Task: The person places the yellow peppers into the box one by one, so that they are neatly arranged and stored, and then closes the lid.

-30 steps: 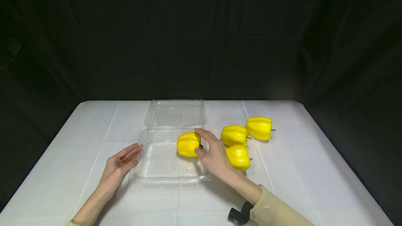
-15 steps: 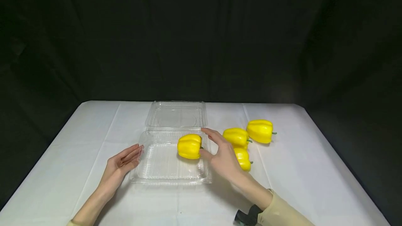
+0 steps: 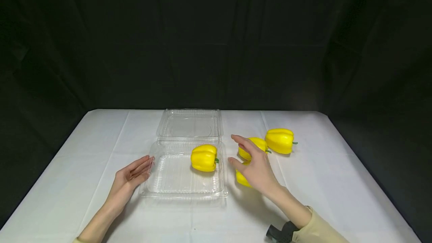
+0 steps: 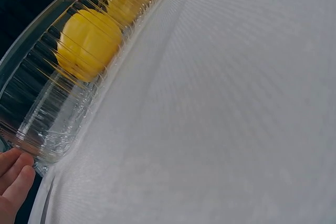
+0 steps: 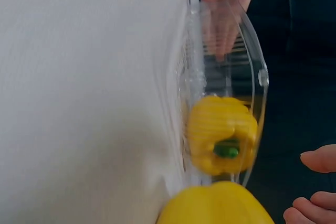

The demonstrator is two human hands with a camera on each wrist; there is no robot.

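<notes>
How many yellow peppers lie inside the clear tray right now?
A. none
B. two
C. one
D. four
C: a single yellow pepper lies in the clear tray; the three other peppers sit on the white tablecloth to the tray's right.

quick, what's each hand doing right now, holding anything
Left hand: open, fingers straight against the clear container, holding nothing.
Right hand: open, above a yellow pepper, holding nothing.

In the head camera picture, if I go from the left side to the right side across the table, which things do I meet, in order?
Left hand → clear plastic container → yellow pepper in the container → right hand, above the peppers on the cloth → far-right pepper.
</notes>
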